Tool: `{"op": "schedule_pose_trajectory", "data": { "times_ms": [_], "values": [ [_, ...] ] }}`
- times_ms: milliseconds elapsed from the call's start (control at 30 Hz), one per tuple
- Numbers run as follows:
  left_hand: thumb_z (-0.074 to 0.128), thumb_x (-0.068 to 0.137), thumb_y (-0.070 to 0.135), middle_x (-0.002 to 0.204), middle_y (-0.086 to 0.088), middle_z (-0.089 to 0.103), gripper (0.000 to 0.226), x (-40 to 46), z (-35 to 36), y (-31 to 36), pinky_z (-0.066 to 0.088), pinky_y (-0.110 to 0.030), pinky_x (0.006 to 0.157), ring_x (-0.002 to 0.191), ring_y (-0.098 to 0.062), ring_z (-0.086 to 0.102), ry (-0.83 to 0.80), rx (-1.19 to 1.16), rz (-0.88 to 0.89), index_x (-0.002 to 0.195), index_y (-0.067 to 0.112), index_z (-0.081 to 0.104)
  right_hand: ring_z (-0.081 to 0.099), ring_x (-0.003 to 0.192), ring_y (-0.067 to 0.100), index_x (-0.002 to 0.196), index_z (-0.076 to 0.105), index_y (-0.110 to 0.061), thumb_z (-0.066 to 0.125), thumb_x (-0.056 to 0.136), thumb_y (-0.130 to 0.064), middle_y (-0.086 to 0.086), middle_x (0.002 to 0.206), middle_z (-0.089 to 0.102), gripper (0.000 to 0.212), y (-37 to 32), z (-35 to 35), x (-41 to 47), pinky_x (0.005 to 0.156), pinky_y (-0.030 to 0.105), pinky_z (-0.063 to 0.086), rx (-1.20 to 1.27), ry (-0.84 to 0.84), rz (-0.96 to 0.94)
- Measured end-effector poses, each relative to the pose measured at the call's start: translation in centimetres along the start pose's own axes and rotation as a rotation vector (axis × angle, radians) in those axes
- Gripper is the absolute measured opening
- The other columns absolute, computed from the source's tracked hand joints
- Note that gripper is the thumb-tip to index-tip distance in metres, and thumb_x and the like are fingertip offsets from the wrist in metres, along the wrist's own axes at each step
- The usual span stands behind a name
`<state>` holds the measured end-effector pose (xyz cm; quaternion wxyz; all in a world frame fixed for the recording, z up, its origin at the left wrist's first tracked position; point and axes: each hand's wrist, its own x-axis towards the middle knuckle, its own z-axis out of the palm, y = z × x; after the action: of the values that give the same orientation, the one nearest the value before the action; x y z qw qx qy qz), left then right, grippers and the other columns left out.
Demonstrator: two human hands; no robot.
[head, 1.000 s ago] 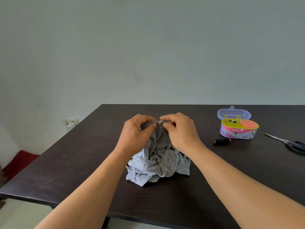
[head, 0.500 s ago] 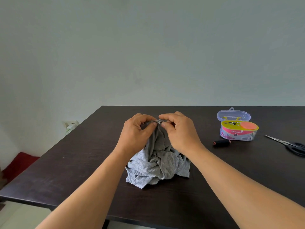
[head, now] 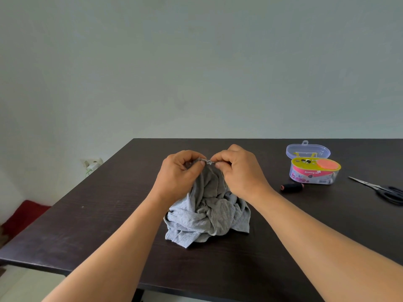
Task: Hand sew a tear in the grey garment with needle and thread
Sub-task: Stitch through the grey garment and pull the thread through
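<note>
The grey garment point(head: 209, 214) lies bunched in the middle of the dark table point(head: 98, 214), its top edge lifted. My left hand point(head: 178, 173) pinches that raised edge from the left. My right hand point(head: 239, 171) pinches it from the right, fingertips almost meeting over a short stretch of fabric. I cannot make out a needle or thread between the fingers. A black thread spool point(head: 291, 187) lies on the table to the right of my right wrist.
An open sewing kit box point(head: 315, 171) with a clear lid stands at the back right. Black-handled scissors point(head: 383, 189) lie near the right edge. A wall socket with a plug point(head: 92, 164) sits beyond the table's left side.
Both hands have kept pinching the garment's top edge and shifted only slightly. The view has tilted a little.
</note>
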<state>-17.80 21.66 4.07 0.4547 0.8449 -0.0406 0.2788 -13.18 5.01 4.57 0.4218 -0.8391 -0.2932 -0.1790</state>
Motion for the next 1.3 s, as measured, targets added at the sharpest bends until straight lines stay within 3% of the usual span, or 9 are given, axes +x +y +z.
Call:
{"op": "schedule_pose_trajectory", "data": {
  "times_ms": [133,233,333,433,800,933,1033,1200,1300],
  "values": [
    [0.070,0.090,0.013,0.070,0.019,0.069,0.012,0.01,-0.02,-0.04,0.044,-0.013,0.062,0.064,0.003,0.058,-0.015,-0.011,-0.004,0.086,0.022,0.078,0.056,0.082,0.011,0.097,0.077,-0.018,0.066,0.091,-0.008,-0.004,0.088,0.056,0.016,0.03,-0.25,0.14,0.075,0.021,0.045,-0.030,-0.034,0.001],
    [0.069,0.090,0.011,0.077,0.009,0.074,0.015,0.10,-0.10,-0.17,0.051,-0.019,0.067,0.069,-0.001,0.063,-0.030,-0.049,-0.012,0.085,0.023,0.077,0.053,0.079,0.008,0.096,0.077,-0.018,0.066,0.091,-0.009,-0.004,0.087,0.056,0.015,-0.04,-0.41,0.21,0.069,0.013,0.039,-0.014,-0.076,0.014],
    [0.069,0.091,0.010,0.082,-0.008,0.074,0.017,0.12,-0.17,-0.30,0.056,-0.034,0.072,0.073,-0.010,0.064,-0.053,-0.112,-0.052,0.086,0.025,0.077,0.053,0.074,0.003,0.093,0.077,-0.019,0.068,0.089,-0.009,-0.006,0.085,0.058,0.014,0.06,-0.65,0.33,0.065,0.005,0.037,0.048,-0.096,0.047],
    [0.069,0.092,0.008,0.089,-0.011,0.076,0.014,0.03,-0.18,-0.35,0.057,-0.039,0.082,0.081,-0.016,0.068,-0.091,-0.222,-0.113,0.090,0.018,0.077,0.052,0.072,0.001,0.090,0.078,-0.021,0.069,0.089,-0.009,-0.010,0.081,0.056,0.015,0.25,-0.82,0.35,0.063,0.002,0.036,0.061,-0.104,0.067],
    [0.065,0.094,0.007,0.087,-0.011,0.074,0.011,-0.24,0.06,0.15,0.058,-0.032,0.077,0.083,-0.020,0.069,-0.187,-0.485,-0.282,0.089,0.007,0.074,0.056,0.076,0.001,0.087,0.077,-0.022,0.072,0.086,-0.009,-0.009,0.083,0.061,0.014,0.26,-0.80,0.07,0.067,0.005,0.038,0.167,-0.110,0.104],
    [0.065,0.094,0.007,0.088,-0.013,0.075,0.010,-0.22,0.05,0.46,0.058,-0.030,0.073,0.082,-0.022,0.071,-0.201,-0.530,-0.319,0.090,0.005,0.074,0.065,0.083,0.008,0.085,0.078,-0.021,0.075,0.084,-0.008,-0.005,0.086,0.070,0.014,0.28,-0.73,-0.04,0.081,0.021,0.053,0.288,-0.088,0.137],
    [0.067,0.093,0.010,0.088,-0.014,0.075,0.009,-0.26,0.22,0.54,0.058,-0.029,0.071,0.081,-0.023,0.071,-0.213,-0.523,-0.334,0.089,0.006,0.074,0.069,0.080,0.009,0.081,0.077,-0.020,0.076,0.082,-0.004,-0.006,0.081,0.074,0.016,0.06,-0.74,-0.23,0.080,0.027,0.059,0.382,-0.082,0.149],
    [0.065,0.093,0.008,0.085,-0.013,0.075,0.011,-0.39,0.15,0.49,0.057,-0.029,0.069,0.078,-0.020,0.071,-0.200,-0.562,-0.350,0.089,0.006,0.074,0.065,0.077,-0.005,0.089,0.077,-0.018,0.069,0.087,-0.001,-0.012,0.083,0.072,0.019,-0.02,-0.98,-0.32,0.079,0.016,0.055,0.346,-0.116,0.137],
    [0.066,0.093,0.009,0.085,-0.014,0.075,0.010,-0.50,0.07,0.47,0.058,-0.028,0.067,0.077,-0.020,0.071,-0.203,-0.571,-0.359,0.090,0.004,0.074,0.065,0.075,-0.005,0.090,0.077,-0.016,0.069,0.087,0.000,-0.010,0.083,0.072,0.018,-0.12,-0.85,-0.26,0.077,0.015,0.055,0.369,-0.116,0.144]
  ]
}}
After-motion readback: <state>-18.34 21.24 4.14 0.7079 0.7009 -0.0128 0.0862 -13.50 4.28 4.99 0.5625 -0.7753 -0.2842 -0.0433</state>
